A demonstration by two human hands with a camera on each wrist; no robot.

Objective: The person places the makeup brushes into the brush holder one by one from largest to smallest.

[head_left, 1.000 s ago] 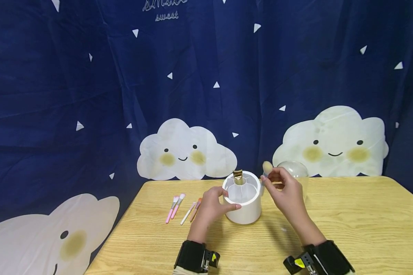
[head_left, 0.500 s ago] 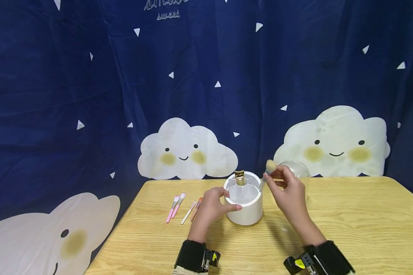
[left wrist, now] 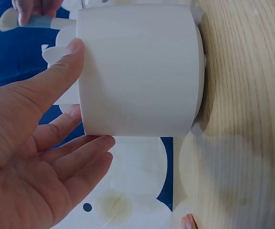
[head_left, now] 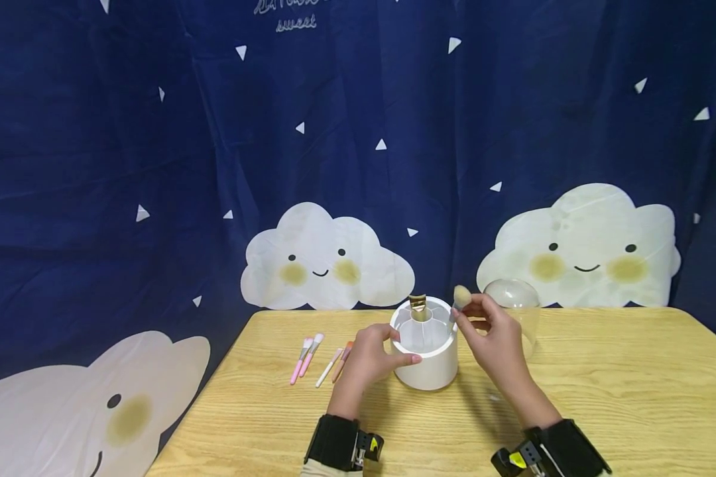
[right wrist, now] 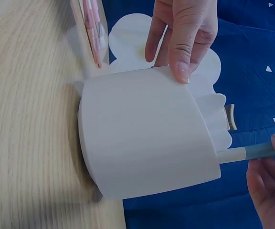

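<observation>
A white round makeup brush holder (head_left: pixel 427 368) with clear dividers and a gold centre piece (head_left: pixel 418 308) stands on the table. My left hand (head_left: pixel 374 351) holds its near left side, thumb on the rim (left wrist: pixel 80 71) and fingers along the wall. Between thumb and fingers, my right hand (head_left: pixel 494 329) pinches a makeup brush (head_left: pixel 462 297) with cream bristles and a blue-grey ferrule. Its bristles point up. The pale handle (right wrist: pixel 232 155) dips inside the holder's right rim, its lower end hidden by the wall.
Left of the holder lie two pink brushes (head_left: pixel 301 360), a white brush (head_left: pixel 329 368) and an orange-tipped brush (head_left: pixel 343 361). A clear dome cover (head_left: pixel 516 298) stands behind my right hand. The wooden table (head_left: pixel 632 384) meets a dark blue curtain (head_left: pixel 358 172) at the back.
My right hand has brought the brush from outside the holder's right rim over it, then lowered the handle inside. The left hand stays on the holder; the head view shifts slightly.
</observation>
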